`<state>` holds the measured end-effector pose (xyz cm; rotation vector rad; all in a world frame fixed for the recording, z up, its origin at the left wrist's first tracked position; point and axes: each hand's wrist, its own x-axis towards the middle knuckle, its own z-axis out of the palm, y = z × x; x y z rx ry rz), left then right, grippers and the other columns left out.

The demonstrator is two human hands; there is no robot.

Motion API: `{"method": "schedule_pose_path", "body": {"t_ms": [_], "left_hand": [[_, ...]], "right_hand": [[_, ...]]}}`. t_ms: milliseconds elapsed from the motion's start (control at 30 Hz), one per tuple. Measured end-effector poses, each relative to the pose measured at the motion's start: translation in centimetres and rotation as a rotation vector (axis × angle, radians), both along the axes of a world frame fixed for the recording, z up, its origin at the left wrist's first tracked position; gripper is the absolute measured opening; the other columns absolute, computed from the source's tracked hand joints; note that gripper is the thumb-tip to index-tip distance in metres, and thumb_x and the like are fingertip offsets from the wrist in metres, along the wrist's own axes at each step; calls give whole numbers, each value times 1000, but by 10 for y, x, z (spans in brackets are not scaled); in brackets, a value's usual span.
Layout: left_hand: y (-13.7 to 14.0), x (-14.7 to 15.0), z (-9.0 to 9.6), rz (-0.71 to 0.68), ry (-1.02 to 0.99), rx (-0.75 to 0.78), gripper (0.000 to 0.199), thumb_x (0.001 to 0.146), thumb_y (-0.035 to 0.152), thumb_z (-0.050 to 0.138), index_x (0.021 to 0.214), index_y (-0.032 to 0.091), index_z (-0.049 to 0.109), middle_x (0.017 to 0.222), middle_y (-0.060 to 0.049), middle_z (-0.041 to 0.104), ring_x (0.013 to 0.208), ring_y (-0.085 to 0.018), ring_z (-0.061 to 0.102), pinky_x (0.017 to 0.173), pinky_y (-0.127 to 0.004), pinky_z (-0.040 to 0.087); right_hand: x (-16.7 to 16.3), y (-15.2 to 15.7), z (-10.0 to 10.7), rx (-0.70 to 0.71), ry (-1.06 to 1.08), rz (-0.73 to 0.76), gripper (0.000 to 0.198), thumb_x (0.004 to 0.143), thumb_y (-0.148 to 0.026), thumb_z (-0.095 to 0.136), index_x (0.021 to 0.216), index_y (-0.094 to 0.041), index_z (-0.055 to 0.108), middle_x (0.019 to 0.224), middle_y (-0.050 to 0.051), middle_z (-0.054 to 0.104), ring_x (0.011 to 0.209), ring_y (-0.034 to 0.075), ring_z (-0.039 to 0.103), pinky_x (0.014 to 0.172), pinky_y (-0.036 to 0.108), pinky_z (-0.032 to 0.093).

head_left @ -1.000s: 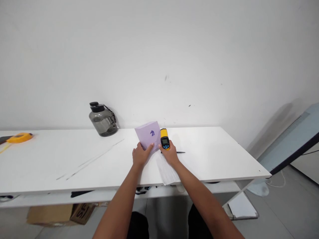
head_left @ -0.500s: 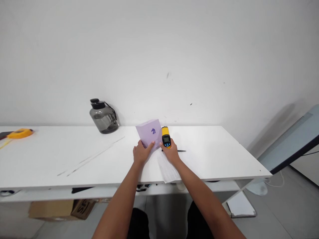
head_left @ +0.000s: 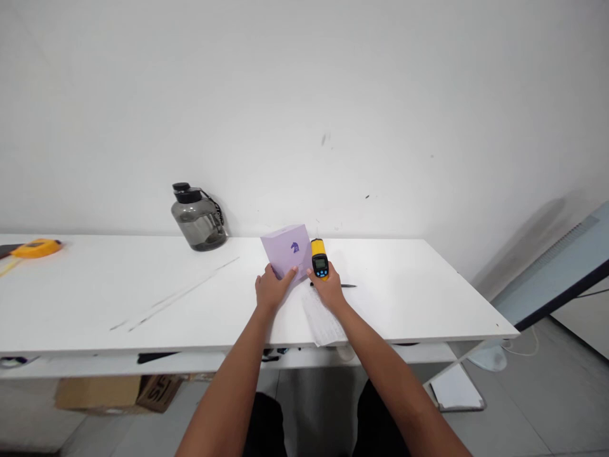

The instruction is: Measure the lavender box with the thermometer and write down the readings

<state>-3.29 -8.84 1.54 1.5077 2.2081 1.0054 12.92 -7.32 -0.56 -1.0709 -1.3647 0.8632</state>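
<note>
My left hand (head_left: 273, 287) grips a lilac box (head_left: 281, 251) with a dark purple horse-head logo, its thumb across the front face. The box is tilted above the white table. In my right hand (head_left: 330, 289) is a yellow and black infrared thermometer (head_left: 320, 259), its small screen and blue buttons facing me. My fingers wrap round its handle, just right of the box. Under my right wrist lies a sheet of paper (head_left: 323, 322) with faint writing. A dark pen (head_left: 349, 285) lies partly hidden behind that hand.
A grey water jug (head_left: 200, 222) with a black lid stands by the wall. At the far left of the table (head_left: 157, 285) lies a yellow tape measure (head_left: 42, 248). Below are a shelf and a cardboard box (head_left: 102, 393). A pale blue panel (head_left: 547, 273) leans at right.
The view has shifted slightly. Both hands keep their holds on the box and the thermometer, and the thermometer is tilted a little more to the left.
</note>
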Motion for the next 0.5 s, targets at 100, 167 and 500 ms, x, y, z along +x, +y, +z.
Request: {"method": "schedule_pose_path", "body": {"t_ms": [100,167,500], "left_hand": [[0,0,-1,-12,-16,-4,70,81,69,51,128,17,48,135,-18,63,133,-32,53,114,-45,32],[1,0,-1,-15,-19,-4,70,81,68,51,128,17,48,136,-17,62,133,-32,54,115,-45,30],[1,-1,0,-20,-9,-12,68,81,69,52,124,17,50,132,-18,64,130,-32,56,111,-44,34]], "right_hand": [[-1,1,-2,7,13,0,35,75,-52,70,90,-23,58,75,-3,61,71,18,56,68,30,45],[-1,2,-3,13,19,2,35,75,-53,70,89,-23,57,75,-3,60,71,18,56,68,30,46],[-3,5,-6,-3,39,-5,34,73,-51,70,88,-23,58,74,-3,60,70,17,56,67,29,46]]}}
